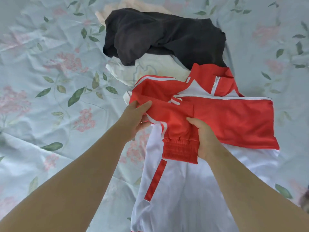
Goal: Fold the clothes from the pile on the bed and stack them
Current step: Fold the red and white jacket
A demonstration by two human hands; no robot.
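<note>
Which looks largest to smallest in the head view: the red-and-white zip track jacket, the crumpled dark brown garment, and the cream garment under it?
1. Red-and-white zip track jacket, though it lies nearest the camera, which inflates it.
2. Crumpled dark brown garment.
3. Cream garment, mostly covered, so its true size is unclear.

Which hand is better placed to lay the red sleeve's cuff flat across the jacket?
Right, probably. The right hand already grips the sleeve right beside the ribbed cuff, over the jacket's white body. The left hand pinches the sleeve's upper fold, farther from the cuff.
</note>
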